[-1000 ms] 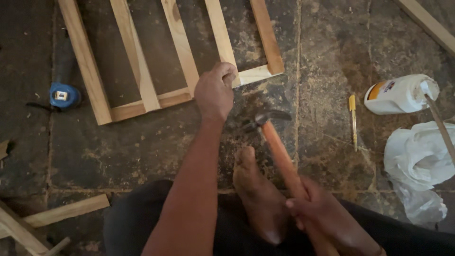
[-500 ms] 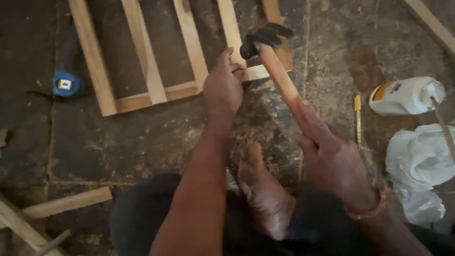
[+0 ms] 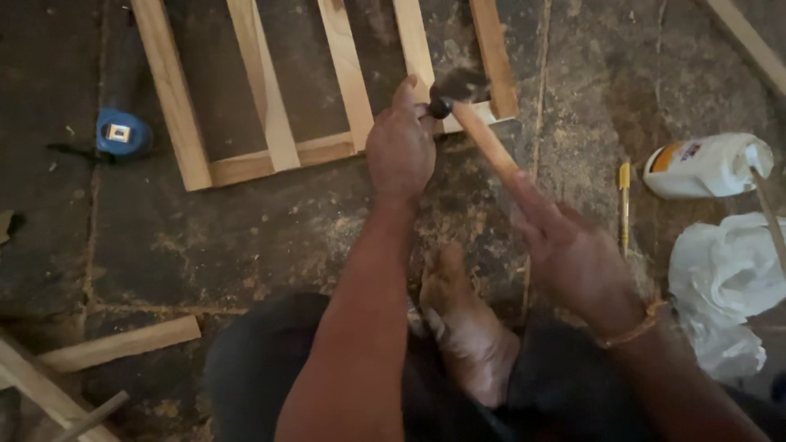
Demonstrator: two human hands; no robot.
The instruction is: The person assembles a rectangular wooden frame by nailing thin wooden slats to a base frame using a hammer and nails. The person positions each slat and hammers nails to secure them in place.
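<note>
A wooden slat frame (image 3: 270,123) lies on the dark stone floor ahead of me. My left hand (image 3: 400,147) rests on the frame's near rail, fingers pinched at a spot beside the fourth slat; any nail there is too small to see. My right hand (image 3: 569,250) grips the wooden handle of a hammer (image 3: 479,131). Its dark head, blurred by motion, is down at the rail right next to my left fingertips. My bare foot (image 3: 467,327) sits on the floor between my arms.
A blue tape measure (image 3: 121,133) lies left of the frame. A white glue bottle (image 3: 704,166), a yellow pencil (image 3: 625,205) and a white plastic bag (image 3: 729,286) are at the right. Loose wood strips (image 3: 115,345) lie at the lower left.
The hammer swung up from low beside my foot, rose over the frame, and now its head has come down at the rail by my left fingers. My left hand stayed on the rail.
</note>
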